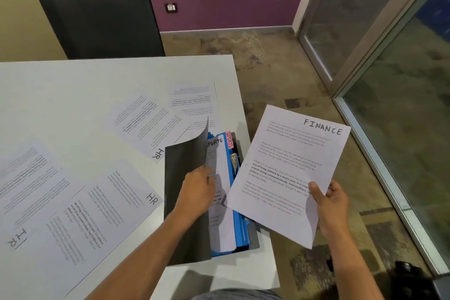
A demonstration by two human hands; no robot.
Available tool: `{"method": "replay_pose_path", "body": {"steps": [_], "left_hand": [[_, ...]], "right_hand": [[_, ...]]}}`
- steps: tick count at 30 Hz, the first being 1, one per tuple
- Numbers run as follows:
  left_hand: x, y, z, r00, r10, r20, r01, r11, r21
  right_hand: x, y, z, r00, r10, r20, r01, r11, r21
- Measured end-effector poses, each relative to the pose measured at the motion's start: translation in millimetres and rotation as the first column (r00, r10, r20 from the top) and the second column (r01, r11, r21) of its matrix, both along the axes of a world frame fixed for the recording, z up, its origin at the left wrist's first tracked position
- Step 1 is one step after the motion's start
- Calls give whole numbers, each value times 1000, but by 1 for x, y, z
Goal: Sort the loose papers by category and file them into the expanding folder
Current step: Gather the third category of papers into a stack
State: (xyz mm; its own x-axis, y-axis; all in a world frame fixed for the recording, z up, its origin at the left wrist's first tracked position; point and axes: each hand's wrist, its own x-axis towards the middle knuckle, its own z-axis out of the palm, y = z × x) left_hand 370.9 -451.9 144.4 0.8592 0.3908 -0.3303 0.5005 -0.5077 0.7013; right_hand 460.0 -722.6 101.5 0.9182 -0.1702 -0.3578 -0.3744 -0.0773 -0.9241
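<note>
White laminate tabletop: carries the expanding folder at its right edge and loose printed sheets, several hand-marked HR, spread to the folder's left and beyond its far end.
Room: purple wall, black chair pushed in at the far side, worn brown floor and a glass partition to the folder's right.
Dark grey expanding folder with blue dividers: long axis runs away from the person; pink SPORTS tab and a tan tab at its far right.
White FINANCE sheet: in the air just right of the folder, overlapping its right rim, near the tan tab.
Right hand: pinches the sheet's near corner, nearer hand for filing.
Left hand: fingers curled on the lifted grey cover, holding pockets open.
</note>
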Motion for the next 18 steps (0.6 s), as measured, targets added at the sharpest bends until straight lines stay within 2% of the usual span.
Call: {"method": "replay_pose_path", "body": {"steps": [7, 14, 18], "left_hand": [[-18, 6, 17, 994, 69, 81, -77, 992, 100], [-26, -9, 22, 993, -34, -115, 62, 967, 249], [-32, -14, 18, 990, -57, -128, 87, 966, 244]], "right_hand": [[3, 2, 24, 996, -1, 87, 0, 1000, 13], [-1, 5, 44, 984, -12, 180, 16, 1000, -21], [-3, 3, 50, 981, -21, 193, 26, 999, -21]]}}
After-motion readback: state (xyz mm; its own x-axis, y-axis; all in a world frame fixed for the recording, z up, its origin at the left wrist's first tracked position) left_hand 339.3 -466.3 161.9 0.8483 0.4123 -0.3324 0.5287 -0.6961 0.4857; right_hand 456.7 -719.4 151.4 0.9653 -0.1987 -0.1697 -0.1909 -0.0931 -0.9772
